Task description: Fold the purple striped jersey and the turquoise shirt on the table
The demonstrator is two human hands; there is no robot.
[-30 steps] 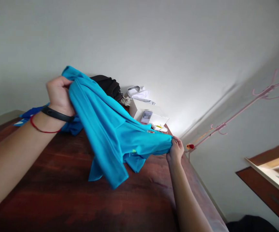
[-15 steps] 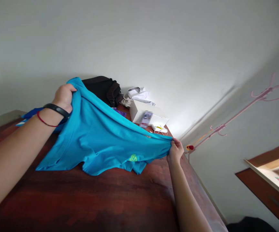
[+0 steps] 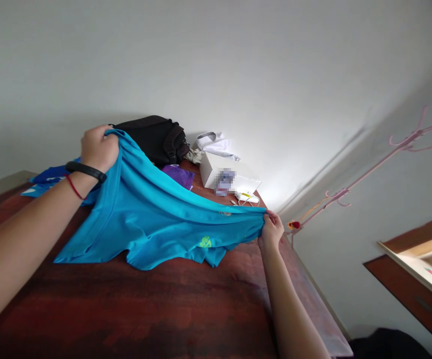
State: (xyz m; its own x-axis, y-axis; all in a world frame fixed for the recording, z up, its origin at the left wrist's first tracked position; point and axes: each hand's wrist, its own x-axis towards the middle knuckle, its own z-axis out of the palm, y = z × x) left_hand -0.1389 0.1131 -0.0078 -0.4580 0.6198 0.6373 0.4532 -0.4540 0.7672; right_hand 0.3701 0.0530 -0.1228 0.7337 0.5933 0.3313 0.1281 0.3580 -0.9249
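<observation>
So there's this turquoise garment pulled out sideways over the middle of the table, one upper corner in each hand. The left hand is curled into a loose fist, thumb clamped on the cloth, and it's the higher of the two. The right hand is pinching the other end between thumb and fingers, out near the table's right edge. The top line is pretty taut with a bit of sag, while the lower edge hangs in waves; can't really tell whether it's resting on the wood or just above it. I'd call this the spreading-out step, not quite flat yet. If the cloth is to lie flat from here, I reckon that calls for lowering both ends together with the tension even, then smoothing out the folds around the yellow-green print. Along the far edge there's a black bag, a purple packet just in front of it, and a white box by the far right corner, so dragging the cloth that way could snag something. Some blue fabric lies toward the far left corner, partly behind the left forearm.
</observation>
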